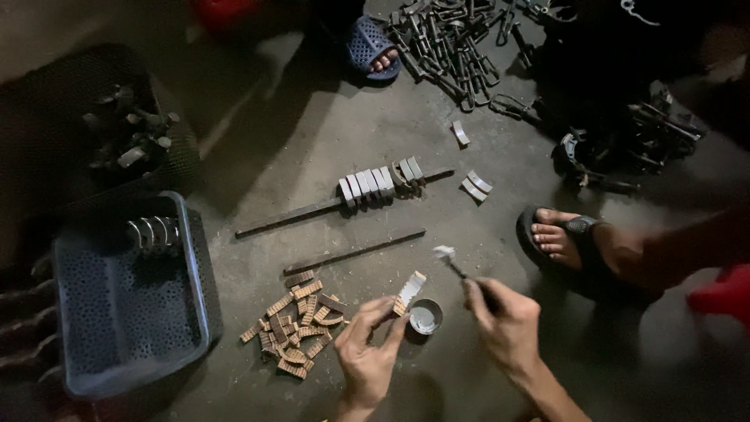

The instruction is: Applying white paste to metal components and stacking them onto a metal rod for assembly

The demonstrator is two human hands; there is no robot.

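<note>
My left hand (367, 352) pinches a small curved brown lining piece (408, 292), its face smeared white, just above a small round tin of pale paste (426, 316). In my right hand (504, 320) is a thin brush (451, 260) with a white tip, raised a little to the right of that piece. A heap of several similar brown ribbed pieces (297, 328) lies on the floor left of my left hand. Farther off, several grey curved metal shoes (379, 184) rest in a row on a long dark bar (289, 215).
A second dark bar (355, 252) lies nearer. A blue perforated crate (129, 312) holding curved metal parts stands at left. A foot in a dark sandal (558, 238) is at right, another sandalled foot (375, 51) at top. Metal parts (453, 43) are piled at the top.
</note>
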